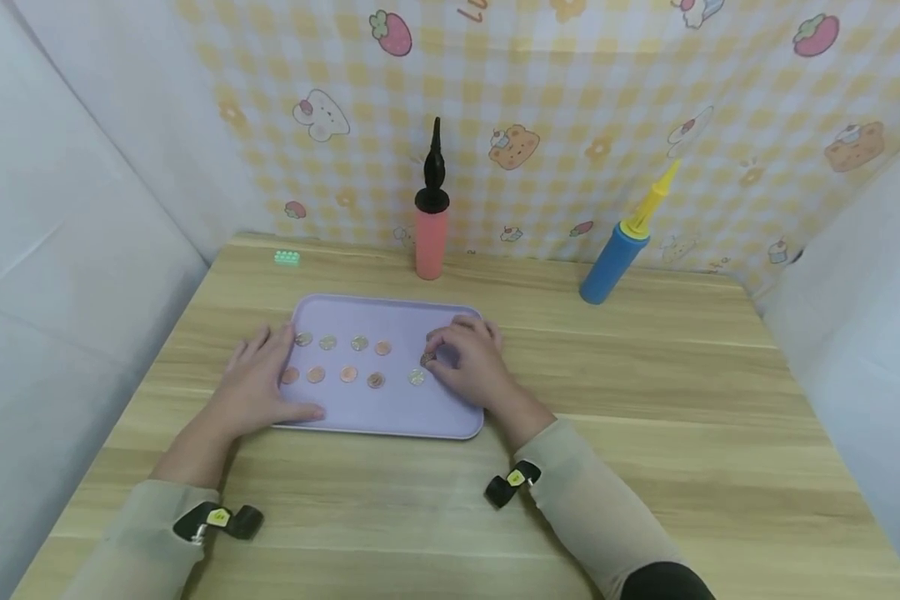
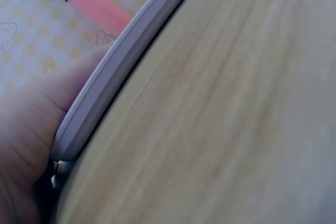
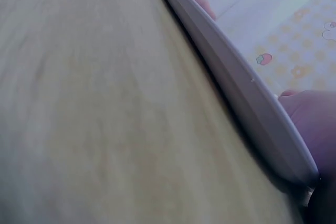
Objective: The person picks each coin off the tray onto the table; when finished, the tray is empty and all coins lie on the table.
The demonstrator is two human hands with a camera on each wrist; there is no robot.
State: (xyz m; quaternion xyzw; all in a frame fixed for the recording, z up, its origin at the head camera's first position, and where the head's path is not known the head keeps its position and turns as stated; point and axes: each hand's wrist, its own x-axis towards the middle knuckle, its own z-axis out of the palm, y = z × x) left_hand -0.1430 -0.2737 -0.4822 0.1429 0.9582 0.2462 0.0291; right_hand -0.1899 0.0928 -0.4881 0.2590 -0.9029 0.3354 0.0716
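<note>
A lilac tray (image 1: 390,408) lies on the table with several coins set out in two rows. The upper row has silvery coins and a copper coin (image 1: 383,348) at its right end. Copper-toned coins run along the lower row, ending at a silvery coin (image 1: 417,377). My left hand (image 1: 251,392) rests on the tray's left edge, fingers straight and thumb across the near left corner. Over the tray's right part, my right hand (image 1: 468,358) pinches a coin (image 1: 426,359) between thumb and index finger, just above that silvery coin. Both wrist views show mostly the tray's outer wall (image 2: 113,66).
Behind the tray stands a pink balloon pump (image 1: 430,242) with a black nozzle. To the right, a blue pump (image 1: 613,262) with a yellow nozzle leans on the patterned cloth backdrop (image 1: 555,92). A small green studded block (image 1: 287,257) lies at the table's back left.
</note>
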